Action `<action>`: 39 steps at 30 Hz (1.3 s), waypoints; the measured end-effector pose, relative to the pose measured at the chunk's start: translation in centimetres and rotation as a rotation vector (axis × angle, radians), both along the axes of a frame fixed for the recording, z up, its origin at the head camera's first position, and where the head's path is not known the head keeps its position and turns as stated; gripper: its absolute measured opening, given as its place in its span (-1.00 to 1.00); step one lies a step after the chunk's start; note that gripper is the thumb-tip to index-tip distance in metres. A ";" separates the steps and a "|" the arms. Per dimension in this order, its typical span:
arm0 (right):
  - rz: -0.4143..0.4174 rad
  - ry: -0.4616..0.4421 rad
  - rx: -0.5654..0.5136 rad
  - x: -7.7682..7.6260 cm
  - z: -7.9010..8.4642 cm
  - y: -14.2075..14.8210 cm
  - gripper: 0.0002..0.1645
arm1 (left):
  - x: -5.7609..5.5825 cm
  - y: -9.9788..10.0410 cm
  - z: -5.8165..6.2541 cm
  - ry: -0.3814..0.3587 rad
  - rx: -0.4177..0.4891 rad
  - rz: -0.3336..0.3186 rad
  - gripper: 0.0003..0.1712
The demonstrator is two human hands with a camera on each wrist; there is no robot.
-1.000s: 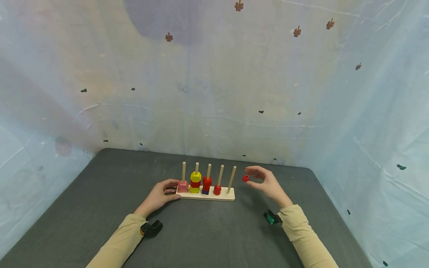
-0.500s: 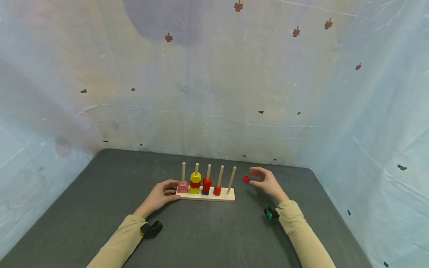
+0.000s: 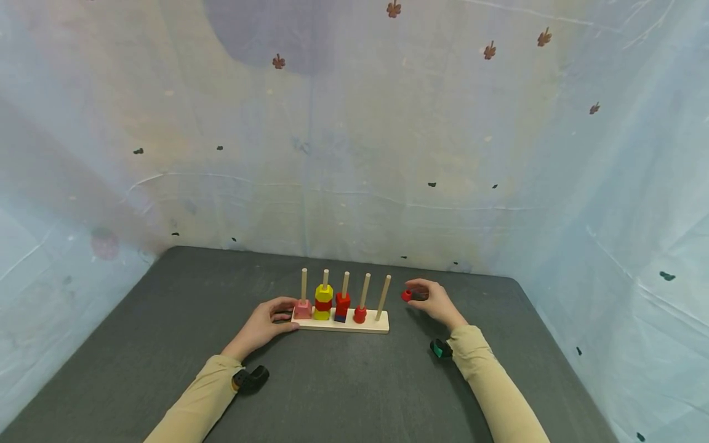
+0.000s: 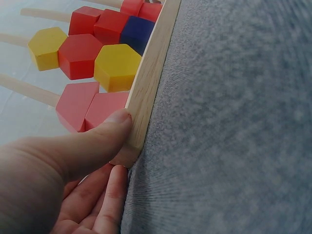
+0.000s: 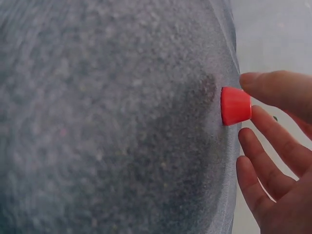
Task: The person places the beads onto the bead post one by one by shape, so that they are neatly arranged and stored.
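A wooden peg stacker (image 3: 343,327) with several upright pegs stands on the table. My left hand (image 3: 259,323) grips its left end, thumb on the base's front edge by the pink blocks (image 4: 105,109) and fingers behind. Stacked on the pegs rightward are yellow and red blocks (image 4: 79,56), red over dark blue blocks (image 3: 342,304), and rounded red pieces (image 3: 359,315). The rightmost peg (image 3: 383,298) is bare. Right of the stacker, my right hand (image 3: 436,303) pinches a small tapered red block (image 5: 235,106) between thumb and index finger at its narrow end; the other fingers are spread.
The dark grey table (image 3: 332,381) runs back to a pale patterned curtain (image 3: 332,154), which also hangs along both sides. Black bands (image 3: 252,378) are worn at the wrists.
The right hand's fingers, at the red block a second ago, drew back from it and have come in around it again. The left hand and stacker have kept their place.
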State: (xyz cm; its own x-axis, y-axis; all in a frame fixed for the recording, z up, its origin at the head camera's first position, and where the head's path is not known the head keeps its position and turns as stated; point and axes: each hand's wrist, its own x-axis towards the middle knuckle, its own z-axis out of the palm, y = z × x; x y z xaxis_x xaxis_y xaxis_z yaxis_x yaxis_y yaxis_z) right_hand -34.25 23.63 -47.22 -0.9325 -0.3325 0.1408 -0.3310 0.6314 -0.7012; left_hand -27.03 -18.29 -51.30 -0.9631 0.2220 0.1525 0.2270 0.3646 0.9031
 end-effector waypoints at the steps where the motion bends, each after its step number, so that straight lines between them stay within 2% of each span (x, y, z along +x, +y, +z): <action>1: -0.004 -0.001 0.007 0.0 0.0 0.0 -0.46 | 0.0 0.0 -0.1 0.000 0.000 0.000 -0.34; 7: -0.035 -0.011 0.044 -0.1 -0.1 0.0 -0.48 | -0.2 0.2 -0.5 0.003 0.001 0.005 -0.36; 16: -0.064 -0.026 0.079 0.1 -0.2 -0.1 -0.60 | -0.2 0.3 -0.3 -0.008 0.005 0.002 -0.35; 29: -0.073 -0.014 0.064 0.2 0.5 -0.1 -0.68 | -0.3 0.3 -0.1 -0.001 -0.001 0.007 -0.36; 34: -0.040 0.046 0.017 0.3 2.1 0.2 -0.66 | -0.2 0.0 -0.2 0.009 -0.001 0.007 -0.35; 39: 0.008 0.140 -0.011 1.0 5.6 -0.2 -0.62 | -0.2 -0.1 -0.3 0.000 -0.003 0.003 -0.35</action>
